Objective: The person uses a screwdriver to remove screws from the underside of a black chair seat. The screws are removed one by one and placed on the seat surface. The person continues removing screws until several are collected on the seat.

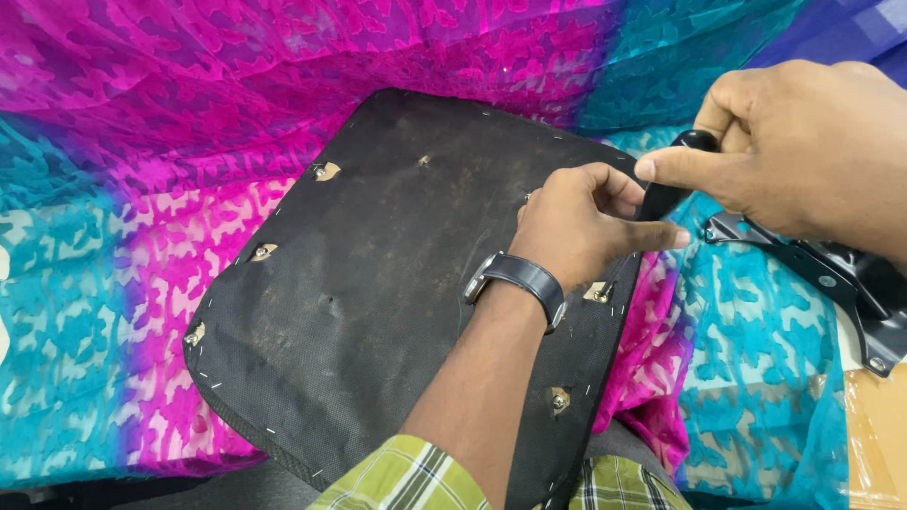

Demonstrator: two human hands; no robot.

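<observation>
A black fabric-covered seat panel (378, 283) lies underside up on a pink and blue patterned cloth (142, 189), with metal screw inserts and staples along its edges. My left hand (586, 222), wearing a dark wristwatch, rests on the panel's right side with fingers curled. My right hand (803, 151) grips a black-handled tool (666, 194) just above the left hand, its tip hidden behind the left fingers.
A black metal bracket plate (841, 274) lies on the cloth at the right. A brown cardboard surface (879, 425) shows at the lower right. My green checked sleeve (416, 477) is at the bottom edge.
</observation>
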